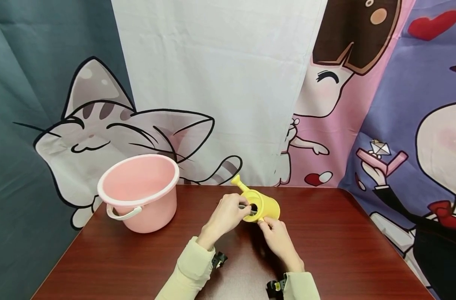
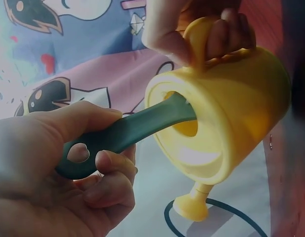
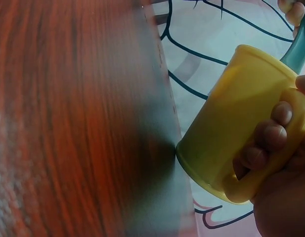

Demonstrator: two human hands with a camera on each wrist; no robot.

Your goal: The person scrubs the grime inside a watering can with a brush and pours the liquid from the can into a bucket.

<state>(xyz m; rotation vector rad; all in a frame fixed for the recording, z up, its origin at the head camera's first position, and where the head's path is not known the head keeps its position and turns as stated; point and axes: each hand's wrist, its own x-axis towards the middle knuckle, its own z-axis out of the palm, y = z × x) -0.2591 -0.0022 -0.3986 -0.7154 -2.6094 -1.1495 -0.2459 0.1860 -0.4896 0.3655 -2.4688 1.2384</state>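
My right hand [image 1: 278,239] grips the handle of a yellow toy watering can [image 1: 270,206], its fingers wrapped through the loop in the right wrist view. The can is tilted, its round top opening turned toward my left hand [image 1: 228,213]. Between thumb and fingers, that left hand pinches a dark green handle [image 2: 137,129] with a small hole near its end. The handle's far part goes into the can's opening, so whatever is at that end is hidden. A spout with a round yellow head [image 2: 191,207] points away from me.
To the left on the brown wooden table [image 1: 344,246] stands a pink bucket [image 1: 151,214] with a white carrying handle [image 1: 124,213]. Behind the table's far edge hangs a printed cartoon curtain [image 1: 220,83]. Both wrists carry small black cameras.
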